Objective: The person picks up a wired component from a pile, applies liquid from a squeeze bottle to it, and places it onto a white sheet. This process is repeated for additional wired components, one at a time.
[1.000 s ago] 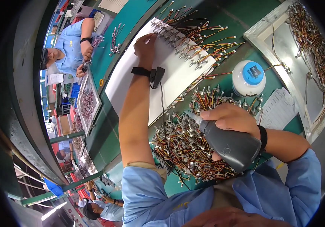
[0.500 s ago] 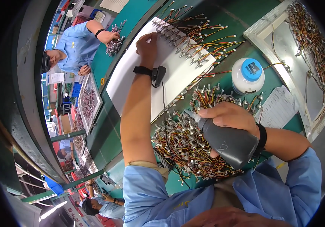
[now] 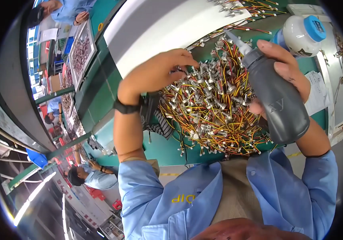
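Observation:
My right hand (image 3: 287, 66) grips a dark grey squeeze bottle (image 3: 277, 102) whose thin white nozzle points up and to the left. Below it lies a big heap of small metal parts with red, yellow and black wires (image 3: 213, 112) on the green bench (image 3: 159, 148). My left hand (image 3: 155, 74) reaches into the left top of that heap, fingertips curled among the parts; whether it grasps one is hidden. A black strap sits on my left wrist.
A white board (image 3: 167, 28) lies behind the heap, with more wired parts (image 3: 247, 8) along its far edge. A white jar with a blue lid (image 3: 303, 34) stands at the right. Other people in blue work at benches on the left.
My left hand has come back from the far end of the white board to the heap of wired parts. The view has moved closer to the bench. The bottle stays in my right hand.

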### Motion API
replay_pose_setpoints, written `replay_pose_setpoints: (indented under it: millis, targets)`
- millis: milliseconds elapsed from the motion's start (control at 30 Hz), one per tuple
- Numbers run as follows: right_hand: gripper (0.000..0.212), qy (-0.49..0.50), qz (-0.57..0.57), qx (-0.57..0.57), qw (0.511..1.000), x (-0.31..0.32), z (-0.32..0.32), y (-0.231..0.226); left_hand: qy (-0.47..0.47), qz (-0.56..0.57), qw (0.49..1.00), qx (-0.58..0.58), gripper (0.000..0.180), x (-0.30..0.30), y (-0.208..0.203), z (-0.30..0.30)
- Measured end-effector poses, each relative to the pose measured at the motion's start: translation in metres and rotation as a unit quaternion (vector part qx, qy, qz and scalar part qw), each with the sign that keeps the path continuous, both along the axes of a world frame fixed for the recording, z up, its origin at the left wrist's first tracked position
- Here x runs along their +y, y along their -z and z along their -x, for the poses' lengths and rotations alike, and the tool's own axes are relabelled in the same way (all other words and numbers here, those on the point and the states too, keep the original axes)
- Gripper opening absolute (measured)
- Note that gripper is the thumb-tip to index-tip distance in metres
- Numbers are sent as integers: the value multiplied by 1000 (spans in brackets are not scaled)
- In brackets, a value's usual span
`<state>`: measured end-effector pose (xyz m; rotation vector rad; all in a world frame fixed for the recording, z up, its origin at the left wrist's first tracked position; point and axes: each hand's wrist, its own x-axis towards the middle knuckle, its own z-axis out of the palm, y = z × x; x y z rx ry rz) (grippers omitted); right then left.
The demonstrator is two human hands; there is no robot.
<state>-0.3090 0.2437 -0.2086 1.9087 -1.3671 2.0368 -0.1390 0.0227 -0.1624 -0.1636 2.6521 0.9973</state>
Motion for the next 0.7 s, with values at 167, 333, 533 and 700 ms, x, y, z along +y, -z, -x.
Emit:
replay_pose_setpoints:
  millis: [167,333,533,700]
  targets:
    - [66,5,-24,23,999,5,-2,4,-214,-1,973,90,26,21,-8,-51]
    - [64,43,-39,70,996,8,-1,-1,-169,74,976,113,26,50,-18,-70]
    - [62,88,-27,91,992,0,-7,3,-146,108,974,132,29,65,-28,-69]
    - [62,94,-41,83,991,2,-13,-3,-132,148,975,100,29,59,-23,-81]
